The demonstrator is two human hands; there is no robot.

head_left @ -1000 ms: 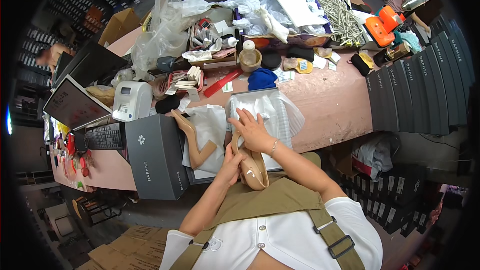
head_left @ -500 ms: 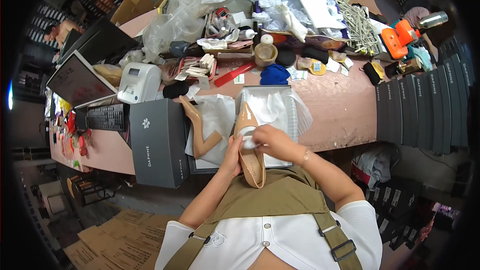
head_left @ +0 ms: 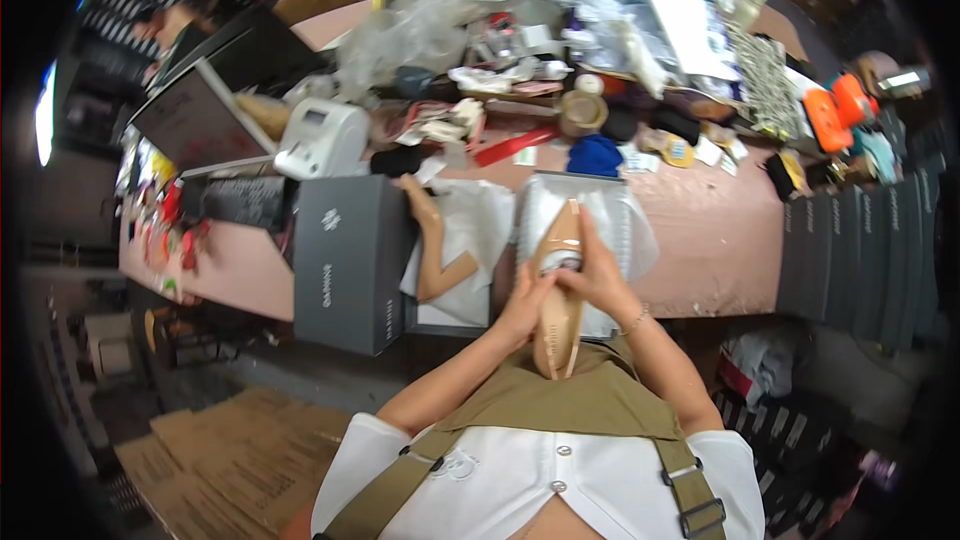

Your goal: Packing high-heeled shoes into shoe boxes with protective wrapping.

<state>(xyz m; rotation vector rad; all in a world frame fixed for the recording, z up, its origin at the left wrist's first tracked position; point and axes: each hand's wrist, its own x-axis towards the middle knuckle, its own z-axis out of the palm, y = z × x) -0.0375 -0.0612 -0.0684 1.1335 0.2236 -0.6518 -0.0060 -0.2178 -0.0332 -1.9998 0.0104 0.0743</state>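
Note:
A shiny beige pointed high-heeled shoe (head_left: 557,335) lies between my two hands, its toe pointing away from me and its heel end against my apron. My left hand (head_left: 522,308) grips it along the left side. My right hand (head_left: 602,275) wraps the right side near the toe, and both thumbs meet at the opening. A bit of white stuffing (head_left: 565,262) shows inside the front. The matching shoe (head_left: 432,245) rests on its side on white tissue paper (head_left: 478,230) to the left. Behind my hands stands an open grey shoebox (head_left: 525,205) lined with tissue.
A closed dark grey shoebox (head_left: 335,270) sits on the left, beside a label printer (head_left: 322,140), keyboard (head_left: 243,202) and monitor (head_left: 200,120). Dark shoeboxes (head_left: 855,250) line the right. Clutter, tape (head_left: 583,112) and a blue cloth (head_left: 595,155) lie behind.
My right hand has moved from pushing white wadding into the shoe opening to gripping the shoe's right side near the toe. The whole view has shifted, with some blur.

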